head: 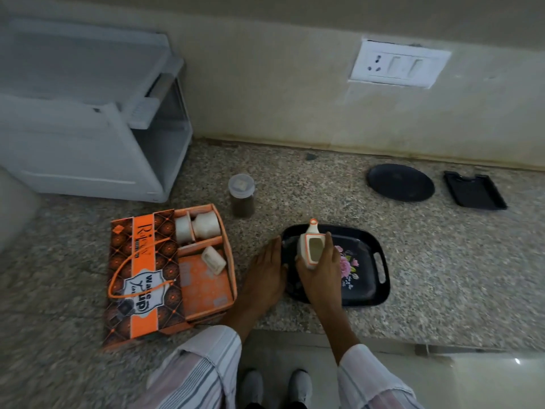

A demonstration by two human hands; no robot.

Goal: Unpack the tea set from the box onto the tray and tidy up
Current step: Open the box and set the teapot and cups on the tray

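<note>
head view, looking down on a speckled granite counter (413, 261) with a cream wall behind it. right hand (320, 268) grips a white teapot with orange trim (312, 246), fingers wrapped round its lower body, the spout pointing toward the top of the frame and the open mouth facing the camera; the pot is over the left part of a black tray (365, 290) printed with pink flowers, at frame centre, and whether its base touches the tray i cannot tell. left hand (267, 276) lies flat and spread, holding nothing, fingertips at the tray's left edge.

left of the tray sits the orange patterned box (206, 287), open, its lid (138, 276) with an orange cord handle folded out to the left. in the box's upper compartments are two white cups (196, 225) lying on their sides, and just below them a smaller white piece (213, 259), its kind unclear.

above the box and tray stands a jar with a clear lid and dark contents (241, 197). at upper right of the counter lie a round black plate (400, 182) and beside it a small black rectangular tray (474, 190). a white plastic appliance (88, 128), blurred, fills the upper left; a white switch plate (398, 64) is on the wall. striped sleeves (200, 367) show at the bottom.
</note>
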